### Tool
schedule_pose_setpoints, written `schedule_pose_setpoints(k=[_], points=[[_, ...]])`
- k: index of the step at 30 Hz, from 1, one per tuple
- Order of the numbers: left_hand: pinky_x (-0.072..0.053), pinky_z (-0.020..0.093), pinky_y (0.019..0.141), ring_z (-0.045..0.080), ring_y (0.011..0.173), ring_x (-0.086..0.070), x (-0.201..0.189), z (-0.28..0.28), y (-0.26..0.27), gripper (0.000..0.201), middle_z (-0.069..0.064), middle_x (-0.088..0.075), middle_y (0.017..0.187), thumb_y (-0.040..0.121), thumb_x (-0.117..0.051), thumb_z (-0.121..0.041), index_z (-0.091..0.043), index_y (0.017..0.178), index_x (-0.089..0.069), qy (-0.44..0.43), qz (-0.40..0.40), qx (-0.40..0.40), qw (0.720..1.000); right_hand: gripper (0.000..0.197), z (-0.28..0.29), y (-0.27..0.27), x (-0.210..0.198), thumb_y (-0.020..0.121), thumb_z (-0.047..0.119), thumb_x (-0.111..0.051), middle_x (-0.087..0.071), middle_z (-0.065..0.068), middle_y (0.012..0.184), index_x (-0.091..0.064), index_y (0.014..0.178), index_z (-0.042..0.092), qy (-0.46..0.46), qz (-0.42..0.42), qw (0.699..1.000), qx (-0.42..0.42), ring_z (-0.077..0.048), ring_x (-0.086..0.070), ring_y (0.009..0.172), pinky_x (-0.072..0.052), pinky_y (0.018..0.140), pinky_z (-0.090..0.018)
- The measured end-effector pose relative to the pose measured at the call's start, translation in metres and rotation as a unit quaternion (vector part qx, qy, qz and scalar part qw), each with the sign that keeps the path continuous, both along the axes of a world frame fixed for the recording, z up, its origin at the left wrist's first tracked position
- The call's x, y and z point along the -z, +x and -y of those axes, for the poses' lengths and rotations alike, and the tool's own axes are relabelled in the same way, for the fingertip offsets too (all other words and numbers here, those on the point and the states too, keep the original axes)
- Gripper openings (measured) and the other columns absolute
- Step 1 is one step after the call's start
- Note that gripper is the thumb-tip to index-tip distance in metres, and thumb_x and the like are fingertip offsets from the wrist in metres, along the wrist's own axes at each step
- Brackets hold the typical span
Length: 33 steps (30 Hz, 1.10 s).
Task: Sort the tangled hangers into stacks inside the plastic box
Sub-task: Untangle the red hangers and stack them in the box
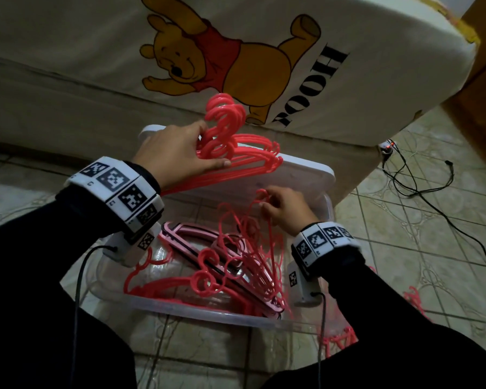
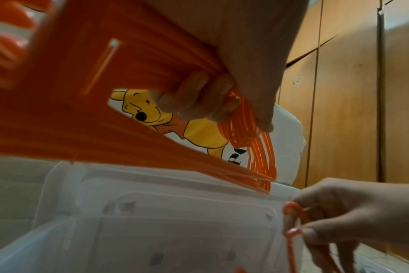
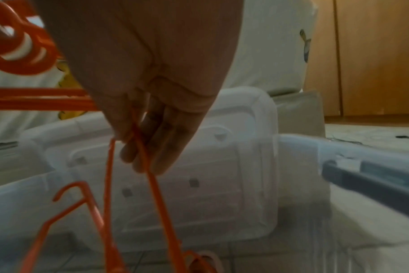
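Clear plastic forms the box (image 1: 180, 307), the landmark here, standing on the tiled floor (image 1: 421, 209) at the person's knees. Inside it lies a tangle of red hangers (image 1: 208, 279) over some pale pink hangers (image 1: 185, 234), with a few more red ones outside its right corner.

Above the box's right half, the right hand (image 1: 286, 211) has its fingers curled round the hook end of a thin red hanger (image 1: 253, 220); the hook loops over the fingertips and the two wires drop from between thumb and fingers down into the tangle. The right wrist view shows the same, the wires passing between the bent fingers (image 3: 152, 147).

Above the box's far left corner, the left hand (image 1: 177, 155) clamps a gathered stack of red hangers (image 1: 236, 155). The thumb lies along the near side, the fingers wrap underneath, and the hooks stick up past the fingertips; the shoulders fan out to the right over the white lid (image 1: 306, 175), which leans behind the box.

Beyond the lid is a cream mattress cover (image 1: 68, 51) printed with a yellow bear in a red shirt and black letters reading "POOH". A black cable (image 1: 432, 200) runs over the floor right of the box.
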State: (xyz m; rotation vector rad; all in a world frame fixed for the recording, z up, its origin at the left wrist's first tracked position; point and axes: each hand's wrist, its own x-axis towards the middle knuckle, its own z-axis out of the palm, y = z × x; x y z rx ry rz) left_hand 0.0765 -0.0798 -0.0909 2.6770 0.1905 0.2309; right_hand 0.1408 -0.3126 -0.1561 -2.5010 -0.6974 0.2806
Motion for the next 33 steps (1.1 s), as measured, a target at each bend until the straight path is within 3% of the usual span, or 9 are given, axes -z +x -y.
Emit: schedule_pose_setpoints(k=[2, 6, 11, 16, 19, 24, 27, 29, 33], points=[[-0.050, 0.039, 0.078, 0.023, 0.085, -0.063, 0.001, 0.001, 0.000, 0.051, -0.006, -0.061, 0.078, 0.068, -0.058, -0.075, -0.032, 0.093, -0.048, 0.003, -0.003, 0.003, 1.000, 0.017, -0.005, 0.005, 0.007, 0.087, 0.015, -0.063, -0.071, -0.009, 0.097, -0.066, 0.104, 0.010, -0.003, 0.013, 1.000, 0.028, -0.023, -0.064, 0.092, -0.038, 0.072, -0.018], [-0.051, 0.039, 0.078, 0.023, 0.088, -0.063, 0.004, 0.000, 0.000, 0.055, -0.006, -0.063, 0.080, 0.069, -0.058, -0.074, -0.028, 0.099, -0.053, 0.001, 0.003, 0.008, 1.000, 0.015, -0.008, 0.011, 0.021, 0.085, 0.015, -0.067, -0.070, -0.012, 0.096, -0.065, 0.097, 0.005, -0.006, -0.033, 0.997, 0.065, -0.025, -0.065, 0.090, -0.047, 0.080, -0.029], [-0.051, 0.039, 0.076, 0.024, 0.087, -0.064, 0.004, -0.002, 0.000, 0.059, 0.001, -0.069, 0.089, 0.070, -0.060, -0.072, -0.024, 0.105, -0.056, 0.005, 0.006, 0.007, 1.000, 0.010, -0.013, 0.009, 0.037, 0.084, 0.010, -0.065, -0.072, -0.003, 0.095, -0.072, 0.090, 0.015, -0.032, -0.124, 0.992, 0.008, -0.011, -0.063, 0.083, -0.044, 0.077, -0.020], [-0.051, 0.039, 0.077, 0.022, 0.085, -0.063, 0.004, -0.003, 0.000, 0.056, -0.002, -0.067, 0.085, 0.070, -0.060, -0.072, -0.026, 0.101, -0.054, -0.002, 0.000, 0.007, 1.000, 0.016, -0.019, -0.002, 0.051, 0.084, 0.000, -0.059, -0.068, -0.007, 0.093, -0.069, 0.083, 0.013, -0.069, -0.229, 0.971, -0.026, -0.016, -0.060, 0.087, -0.049, 0.092, -0.036], [-0.048, 0.035, 0.073, 0.022, 0.084, -0.062, 0.003, -0.004, 0.001, 0.053, -0.002, -0.067, 0.086, 0.070, -0.060, -0.072, -0.027, 0.098, -0.054, 0.002, 0.002, 0.004, 1.000, 0.026, -0.020, -0.006, 0.049, 0.081, -0.006, -0.060, -0.059, -0.003, 0.078, -0.052, 0.076, 0.018, -0.004, -0.245, 0.970, 0.005, -0.019, -0.055, 0.080, -0.047, 0.088, -0.040], [-0.051, 0.039, 0.077, 0.022, 0.087, -0.064, 0.002, -0.005, 0.000, 0.055, 0.000, -0.069, 0.090, 0.071, -0.061, -0.071, -0.027, 0.102, -0.055, 0.006, 0.000, 0.006, 1.000, 0.035, -0.020, 0.000, 0.024, 0.082, 0.003, -0.067, -0.055, -0.003, 0.087, -0.047, 0.109, 0.011, 0.054, -0.226, 0.972, 0.021, -0.014, -0.053, 0.079, -0.045, 0.063, -0.015], [-0.051, 0.041, 0.081, 0.023, 0.090, -0.064, 0.002, -0.006, 0.001, 0.057, 0.000, -0.070, 0.094, 0.071, -0.060, -0.071, -0.026, 0.106, -0.056, 0.012, -0.005, 0.004, 1.000, 0.022, -0.018, 0.003, 0.004, 0.084, 0.000, -0.064, -0.056, -0.005, 0.084, -0.053, 0.101, 0.010, 0.109, -0.232, 0.967, -0.014, -0.013, -0.052, 0.076, -0.044, 0.067, -0.019], [-0.051, 0.043, 0.083, 0.023, 0.090, -0.064, 0.001, -0.006, 0.001, 0.058, 0.000, -0.070, 0.094, 0.071, -0.059, -0.072, -0.026, 0.107, -0.055, 0.014, -0.007, 0.003, 1.000, 0.015, -0.015, 0.002, -0.006, 0.086, -0.003, -0.061, -0.056, 0.000, 0.077, -0.055, 0.091, 0.010, 0.124, -0.239, 0.962, -0.045, -0.008, -0.052, 0.071, -0.044, 0.065, -0.014], [-0.051, 0.043, 0.081, 0.023, 0.088, -0.064, 0.000, -0.005, 0.001, 0.057, 0.001, -0.069, 0.092, 0.072, -0.060, -0.071, -0.026, 0.105, -0.055, 0.013, -0.006, 0.001, 1.000, 0.013, -0.010, 0.001, -0.015, 0.082, 0.000, -0.067, -0.058, -0.002, 0.076, -0.058, 0.090, 0.005, 0.121, -0.175, 0.976, -0.054, -0.007, -0.052, 0.065, -0.045, 0.064, -0.015]])
